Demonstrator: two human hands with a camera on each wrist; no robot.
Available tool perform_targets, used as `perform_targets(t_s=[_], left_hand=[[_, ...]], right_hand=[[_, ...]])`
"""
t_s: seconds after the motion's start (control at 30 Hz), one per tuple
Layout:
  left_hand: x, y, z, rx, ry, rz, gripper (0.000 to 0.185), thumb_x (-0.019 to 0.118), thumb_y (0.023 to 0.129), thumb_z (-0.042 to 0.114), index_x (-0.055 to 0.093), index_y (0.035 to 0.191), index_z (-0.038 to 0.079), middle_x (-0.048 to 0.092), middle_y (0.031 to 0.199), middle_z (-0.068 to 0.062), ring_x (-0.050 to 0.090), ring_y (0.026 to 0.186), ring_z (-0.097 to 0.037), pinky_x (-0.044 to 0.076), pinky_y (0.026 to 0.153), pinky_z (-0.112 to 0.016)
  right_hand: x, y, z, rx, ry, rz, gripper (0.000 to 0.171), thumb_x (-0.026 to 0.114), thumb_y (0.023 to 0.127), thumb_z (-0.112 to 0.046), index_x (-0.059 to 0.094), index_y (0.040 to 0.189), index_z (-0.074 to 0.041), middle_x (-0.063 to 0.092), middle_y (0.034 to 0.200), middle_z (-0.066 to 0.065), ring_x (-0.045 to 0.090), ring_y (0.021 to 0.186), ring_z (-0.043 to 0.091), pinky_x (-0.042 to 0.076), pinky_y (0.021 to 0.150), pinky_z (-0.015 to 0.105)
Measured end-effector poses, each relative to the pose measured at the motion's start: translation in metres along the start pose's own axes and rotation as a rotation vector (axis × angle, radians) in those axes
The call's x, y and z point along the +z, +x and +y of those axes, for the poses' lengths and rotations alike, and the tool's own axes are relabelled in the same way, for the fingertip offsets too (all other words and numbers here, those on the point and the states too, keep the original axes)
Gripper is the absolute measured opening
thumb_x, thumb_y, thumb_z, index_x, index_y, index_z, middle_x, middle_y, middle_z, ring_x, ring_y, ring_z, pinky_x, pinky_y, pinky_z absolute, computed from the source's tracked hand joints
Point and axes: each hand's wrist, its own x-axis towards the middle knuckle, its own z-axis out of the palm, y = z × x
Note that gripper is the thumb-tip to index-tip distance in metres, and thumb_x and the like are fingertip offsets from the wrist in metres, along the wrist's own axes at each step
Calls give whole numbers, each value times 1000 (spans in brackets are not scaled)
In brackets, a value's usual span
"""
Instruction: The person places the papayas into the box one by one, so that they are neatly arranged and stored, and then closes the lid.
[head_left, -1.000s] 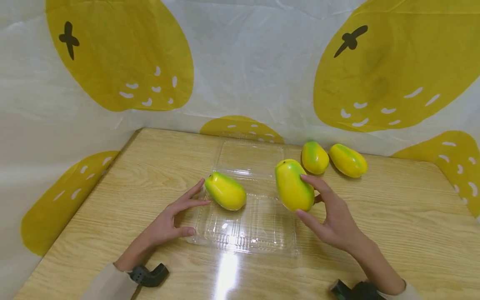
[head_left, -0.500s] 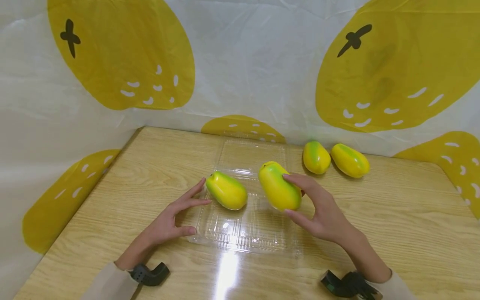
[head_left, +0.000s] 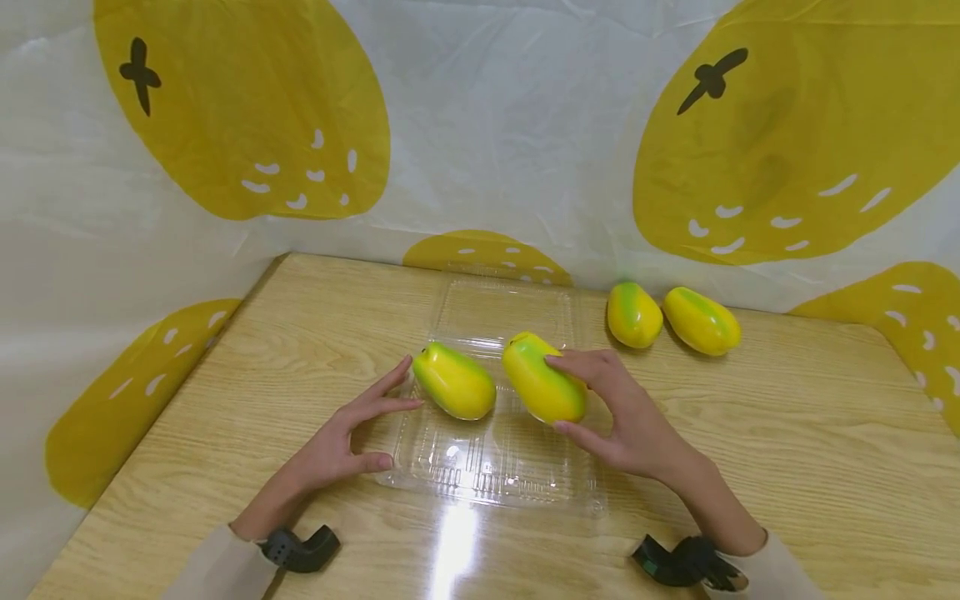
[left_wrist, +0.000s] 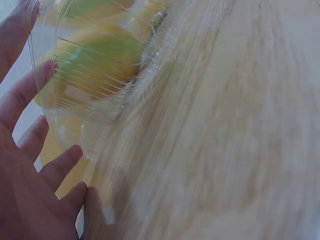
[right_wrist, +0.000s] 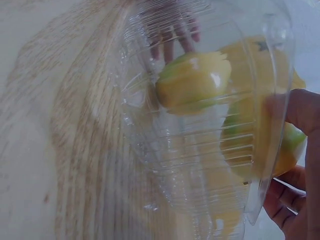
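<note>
A clear plastic clamshell box (head_left: 480, 479) lies on the wooden table with its lid (head_left: 502, 304) folded back. One yellow-green papaya (head_left: 455, 382) rests in its left part. My right hand (head_left: 626, 417) grips a second papaya (head_left: 542, 379) between thumb and fingers, over the box's right part, beside the first one. In the right wrist view this held papaya (right_wrist: 240, 140) shows through the clear wall. My left hand (head_left: 337, 433) stays at the box's left edge, fingers spread and fairly straight. The left wrist view shows its fingers (left_wrist: 62, 167) along the plastic rim.
Two more papayas, one (head_left: 634, 315) upright-looking and one (head_left: 701, 321) lying aslant, sit at the back right of the table (head_left: 787, 433). A white curtain (head_left: 510, 125) with yellow fruit prints hangs along the table's back and left edges.
My right hand has carried its papaya leftward and slightly down, over the box and close to the first papaya. The left hand has stayed in place.
</note>
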Motion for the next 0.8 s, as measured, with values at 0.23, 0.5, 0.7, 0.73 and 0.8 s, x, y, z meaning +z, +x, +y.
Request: perform_targets(t_s=[0.23,0.5,0.7,0.73,0.8], left_hand=[[1,0,0,1,-6,-2,63,75,81,31,53,136,12,11,159,-13,20,142,-33,12,104,-69],[0,0,0,-5,-8,0,64,75,81,34,53,136,12,11,159,-12,21,142,-32,11,103,-70],[1,0,0,-4,-11,-1,64,77,79,29,53,136,13,12,159,-12,21,142,-33,11,104,-69],[1,0,0,-4,-11,-3,64,76,80,29,53,136,12,11,159,-12,21,142,-33,11,104,-69],[1,0,0,-2,-8,-5,63,76,80,29,53,136,11,11,159,-12,21,142,-33,11,103,-70]], right_hand=[[2,0,1,-6,-32,-28,59,71,85,-29,50,137,-12,50,138,8,47,115,24,38,97,32],[5,0,3,-19,-70,-44,61,71,84,-29,49,139,-16,49,140,7,46,115,22,38,96,32],[7,0,4,-43,-77,-55,59,70,85,-30,50,139,-15,48,140,8,47,114,23,37,96,31],[7,-1,5,-44,-79,-59,59,71,85,-30,50,139,-15,48,140,8,47,114,23,37,96,31],[7,-1,5,-45,-83,-68,60,72,84,-29,51,139,-16,48,141,8,46,115,23,37,96,32]])
